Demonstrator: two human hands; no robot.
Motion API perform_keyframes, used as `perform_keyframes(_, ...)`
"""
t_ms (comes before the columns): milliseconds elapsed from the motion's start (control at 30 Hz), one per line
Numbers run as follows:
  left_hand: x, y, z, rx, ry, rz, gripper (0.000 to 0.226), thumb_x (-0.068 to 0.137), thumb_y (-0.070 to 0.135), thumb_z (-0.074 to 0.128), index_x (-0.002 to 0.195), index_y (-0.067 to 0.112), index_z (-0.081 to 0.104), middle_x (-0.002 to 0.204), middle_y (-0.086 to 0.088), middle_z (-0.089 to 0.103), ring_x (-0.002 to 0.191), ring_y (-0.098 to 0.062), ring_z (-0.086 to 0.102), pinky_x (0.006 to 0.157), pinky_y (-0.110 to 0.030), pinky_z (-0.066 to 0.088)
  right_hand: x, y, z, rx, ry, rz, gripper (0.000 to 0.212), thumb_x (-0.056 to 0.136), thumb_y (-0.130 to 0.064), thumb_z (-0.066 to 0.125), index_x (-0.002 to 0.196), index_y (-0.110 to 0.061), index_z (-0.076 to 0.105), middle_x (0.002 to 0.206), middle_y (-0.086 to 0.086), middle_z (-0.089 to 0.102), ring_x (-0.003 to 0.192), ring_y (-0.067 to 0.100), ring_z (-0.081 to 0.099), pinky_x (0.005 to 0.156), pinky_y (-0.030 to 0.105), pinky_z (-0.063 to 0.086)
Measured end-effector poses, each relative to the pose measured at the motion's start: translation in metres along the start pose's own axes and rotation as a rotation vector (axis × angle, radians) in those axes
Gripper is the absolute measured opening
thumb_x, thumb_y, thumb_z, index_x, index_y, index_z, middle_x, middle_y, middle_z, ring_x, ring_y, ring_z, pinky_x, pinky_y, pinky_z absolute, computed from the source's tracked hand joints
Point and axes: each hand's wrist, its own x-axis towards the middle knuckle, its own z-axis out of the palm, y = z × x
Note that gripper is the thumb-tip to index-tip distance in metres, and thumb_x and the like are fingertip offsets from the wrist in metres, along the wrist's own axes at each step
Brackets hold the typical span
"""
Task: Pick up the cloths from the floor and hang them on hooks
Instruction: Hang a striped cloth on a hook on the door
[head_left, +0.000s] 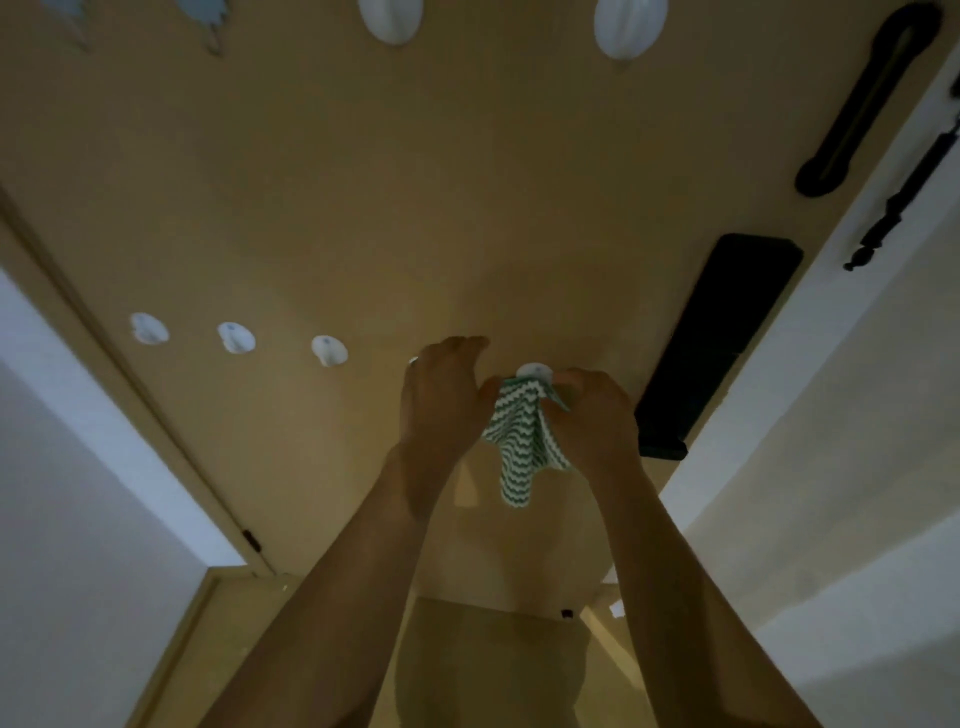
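Reaching up to a tan wooden door (363, 208), a person works a green-and-white zigzag cloth (522, 441) onto a small white hook (535, 370) — the rightmost in a low row of four. The cloth's top edge is bunched right at the hook, between the two hands, and the rest hangs straight down, its long axis vertical, the tail ending free of the door below the wrists. The right hand (597, 415) is nearer the hook: its fingers are curled round the cloth's upper right corner, pinching it just beside the white disc. The left hand (441, 395) sits on the cloth's left side with the fingers bent toward the door; its thumb side meets the fabric's upper left edge, though whether it truly grips is hard to tell in the dim light. The hook lies just above and between both hands, so the coming move likely turns on lifting the gathered edge up and over its tip. Three bare hooks (236, 338) run off to the left — two larger white ones (387, 21) sit higher up, beside a black handle (867, 104).
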Motion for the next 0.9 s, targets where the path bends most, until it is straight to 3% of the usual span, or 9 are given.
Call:
perform_keyframes(67, -0.009, 0.003, -0.007, 0.02, 0.019, -0.037, 0.052, 0.092, 0.034, 0.061, 0.14, 0.017, 0.051, 0.135, -0.007, 0.057, 0.124, -0.026, 0.05, 0.104, -0.038, 0.038, -0.006, -0.005, -0.006, 0.085, 0.018, -0.053, 0.03, 0.094, -0.025, 0.057, 0.123, -0.022, 0.064, 0.121, 0.0, 0.064, 0.112, 0.015, 0.055, 0.081, 0.005, 0.026)
perform_keyframes(167, -0.026, 0.01, -0.014, 0.082, 0.048, -0.094, 0.054, 0.093, 0.039, 0.058, 0.143, 0.019, 0.048, 0.137, -0.007, 0.055, 0.132, -0.024, 0.045, 0.108, -0.039, 0.035, -0.017, -0.011, -0.016, 0.196, -0.007, -0.093, 0.035, 0.093, -0.027, 0.06, 0.128, -0.02, 0.061, 0.129, -0.001, 0.059, 0.121, 0.015, 0.05, 0.103, 0.017, 0.03)
perform_keyframes(267, -0.047, 0.022, -0.018, 0.168, 0.093, -0.183, 0.055, 0.094, 0.045, 0.052, 0.145, 0.024, 0.044, 0.147, -0.004, 0.046, 0.138, -0.022, 0.038, 0.11, -0.042, 0.032, -0.028, -0.013, -0.025, 0.219, -0.038, -0.143, 0.041, 0.092, -0.027, 0.062, 0.132, -0.016, 0.057, 0.135, 0.001, 0.055, 0.127, 0.017, 0.048, 0.11, 0.028, 0.031)
perform_keyframes(367, -0.069, 0.034, -0.019, 0.217, 0.119, -0.265, 0.057, 0.095, 0.048, 0.049, 0.147, 0.028, 0.039, 0.152, -0.002, 0.038, 0.142, -0.023, 0.032, 0.114, -0.046, 0.026, -0.046, -0.015, -0.032, 0.269, -0.024, -0.222, 0.037, 0.09, -0.021, 0.066, 0.124, -0.008, 0.061, 0.129, 0.008, 0.059, 0.122, 0.022, 0.052, 0.106, 0.021, 0.029)
perform_keyframes(467, -0.092, 0.043, -0.024, 0.265, 0.132, -0.33, 0.058, 0.096, 0.05, 0.046, 0.149, 0.03, 0.035, 0.155, -0.003, 0.035, 0.145, -0.024, 0.026, 0.116, -0.048, 0.02, -0.062, -0.018, -0.037, 0.28, 0.016, -0.332, 0.014, 0.087, -0.009, 0.068, 0.097, 0.001, 0.067, 0.099, 0.018, 0.067, 0.094, 0.032, 0.063, 0.095, 0.02, 0.034)
perform_keyframes(567, -0.12, 0.051, -0.033, 0.29, 0.173, -0.399, 0.058, 0.097, 0.052, 0.043, 0.149, 0.031, 0.034, 0.157, -0.002, 0.032, 0.147, -0.023, 0.023, 0.118, -0.047, 0.017, -0.079, -0.022, -0.043, 0.297, -0.123, -0.36, 0.034, 0.088, -0.02, 0.069, 0.117, -0.004, 0.064, 0.119, 0.014, 0.063, 0.111, 0.028, 0.059, 0.102, 0.034, 0.041)
perform_keyframes(633, -0.14, 0.057, -0.04, 0.297, 0.209, -0.453, 0.057, 0.097, 0.052, 0.043, 0.149, 0.031, 0.034, 0.158, -0.001, 0.031, 0.147, -0.023, 0.021, 0.119, -0.048, 0.015, -0.093, -0.026, -0.043, 0.339, -0.075, -0.401, 0.044, 0.084, -0.02, 0.074, 0.123, -0.003, 0.064, 0.123, 0.015, 0.063, 0.115, 0.03, 0.058, 0.102, 0.036, 0.041)
perform_keyframes(767, -0.188, 0.066, -0.054, 0.327, 0.269, -0.58, 0.056, 0.097, 0.051, 0.045, 0.149, 0.032, 0.034, 0.157, 0.0, 0.032, 0.147, -0.022, 0.021, 0.12, -0.047, 0.015, -0.119, -0.038, -0.041, 0.326, -0.286, -0.421, 0.048, 0.09, -0.035, 0.064, 0.135, -0.021, 0.054, 0.137, 0.0, 0.053, 0.128, 0.019, 0.046, 0.104, 0.026, 0.03)
perform_keyframes(900, -0.243, 0.073, -0.073, 0.363, 0.315, -0.714, 0.056, 0.098, 0.049, 0.045, 0.15, 0.031, 0.034, 0.157, -0.001, 0.031, 0.148, -0.022, 0.019, 0.12, -0.048, 0.014, -0.156, -0.053, -0.036, 0.381, -0.41, -0.491, 0.049, 0.092, -0.04, 0.06, 0.139, -0.03, 0.048, 0.142, -0.01, 0.046, 0.131, 0.011, 0.042, 0.101, 0.024, 0.031)
